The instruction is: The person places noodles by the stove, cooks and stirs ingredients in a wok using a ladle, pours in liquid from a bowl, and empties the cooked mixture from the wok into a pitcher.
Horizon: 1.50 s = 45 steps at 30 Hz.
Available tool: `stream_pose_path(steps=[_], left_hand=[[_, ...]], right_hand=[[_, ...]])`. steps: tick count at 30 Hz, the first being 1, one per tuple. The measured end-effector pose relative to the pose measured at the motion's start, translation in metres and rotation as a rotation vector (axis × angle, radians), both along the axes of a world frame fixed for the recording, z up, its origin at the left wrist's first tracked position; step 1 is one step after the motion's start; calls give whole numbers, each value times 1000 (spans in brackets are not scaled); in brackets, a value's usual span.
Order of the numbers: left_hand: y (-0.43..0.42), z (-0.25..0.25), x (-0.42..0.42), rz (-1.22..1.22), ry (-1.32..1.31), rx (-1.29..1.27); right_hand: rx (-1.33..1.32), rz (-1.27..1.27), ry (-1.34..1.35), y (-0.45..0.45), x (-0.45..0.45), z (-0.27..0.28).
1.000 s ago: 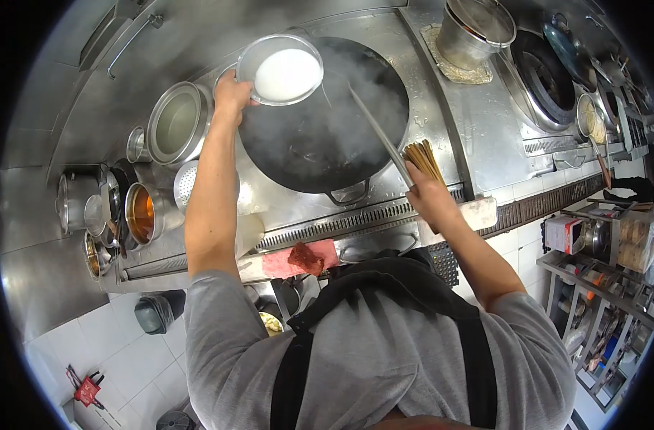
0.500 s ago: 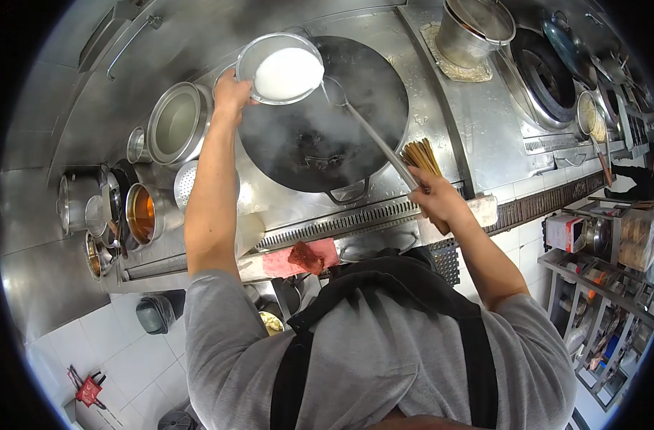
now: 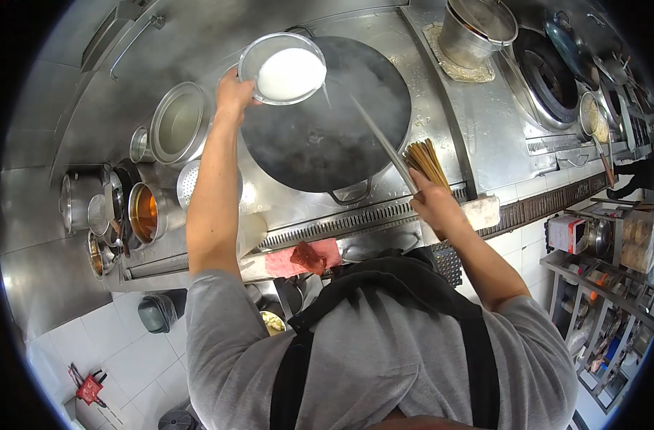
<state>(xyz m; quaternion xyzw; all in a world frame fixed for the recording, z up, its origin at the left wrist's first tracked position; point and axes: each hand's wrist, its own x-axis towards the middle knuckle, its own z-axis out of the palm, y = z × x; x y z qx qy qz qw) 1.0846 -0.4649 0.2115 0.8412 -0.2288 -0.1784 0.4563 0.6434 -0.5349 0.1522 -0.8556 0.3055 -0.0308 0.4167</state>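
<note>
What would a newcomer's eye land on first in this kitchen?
Likely the big black wok in the center, under steam. Over its left edge the left hand holds a bowl of something white; the right hand grips a long metal tool. A red cloth lies on the front ledge.

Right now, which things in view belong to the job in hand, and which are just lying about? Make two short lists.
In the job:
bowl with white contents, in left hand
long metal utensil, in right hand
steaming wok

Lying about, apparently:
pink cloth
red cloth on it
perforated utensil
pot of amber liquid
</note>
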Motion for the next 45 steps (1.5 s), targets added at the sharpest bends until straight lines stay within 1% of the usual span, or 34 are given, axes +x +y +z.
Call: stream_pose_path(steps=[1,2,4,5,8,9,10,12,13,14,16,17,18,20,21,22,23,24,26,27,28,30,32,33,34,35,36,37,38,40,41,42,44,45], left_hand=[[-1,0,0,6,30,4],[0,1,-1,5,32,4],[1,7,-3,-49,48,11],[0,7,-4,-51,46,9],[0,2,-3,2,22,-5],[0,1,-1,9,22,-13],[0,0,-1,16,23,-21],[0,0,-2,4,33,-29],[0,2,-2,-6,39,-38],[0,4,-4,-6,37,-40],[1,7,-8,-15,18,-38],[2,8,-9,-13,19,-32],[1,9,-11,14,11,-20],[1,8,-11,41,6,-11],[1,8,-10,28,-2,-7],[1,8,-9,14,-12,-5],[0,7,-8,12,-15,-7],[-1,7,-8,14,-9,-10],[1,6,-7,16,-1,-8],[1,11,-11,12,-3,-4],[0,12,-13,7,-3,2],[-1,10,-11,1,-7,-2],[-2,5,-6,-2,-18,-8],[-2,0,-2,-9,1,-33],[-1,-2,0,-16,22,-55],[0,-2,1,-18,24,-51],[-1,-1,1,-8,24,-26],[-2,0,0,1,24,-2],[-3,1,-3,-2,27,-2],[-2,8,-11,-2,-4,-15],[-3,7,-9,-1,-7,-18],[-4,2,-7,25,-18,-23],[-2,0,-6,50,-24,-25],[-2,3,-5,26,-4,-3]], right_hand=[[265,-81,153,-8,1,13],[265,-82,155,-10,3,12],[145,-83,131,-12,8,13],[-53,-41,31,-5,6,-5],[-154,15,-38,-1,-4,-15],[97,-15,57,-7,-3,2],[97,-15,59,-11,0,10],[319,-130,146,-13,7,19],[89,-60,83,-8,9,7],[87,-60,81,-4,6,-8],[-226,-1,-85,6,9,-9],[-9,-8,-19,1,-1,-3],[-7,-6,-17,-5,1,9],[511,-165,164,-18,4,19],[266,-92,110,-16,5,7],[264,-95,109,-11,4,-10],[-80,-31,-19,-3,1,-28],[-424,34,-148,3,4,-26],[-418,55,-208,0,-2,-14],[18,-56,-24,-7,0,12],[455,-167,162,-12,2,26],[442,-166,138,-10,2,3],[-409,17,-183,0,-1,-34],[-461,19,-190,3,-3,-34],[-459,18,-191,1,-2,-16],[-41,-61,-8,-3,-2,16],[376,-140,174,-7,-2,34],[497,-191,177,-13,-2,28],[496,-195,179,-11,-5,11],[-304,14,-180,-5,-7,-34],[-478,19,-179,1,-7,-42],[-477,20,-181,1,-6,-33],[207,-82,78,-2,-7,11],[483,-193,210,-9,1,33]])
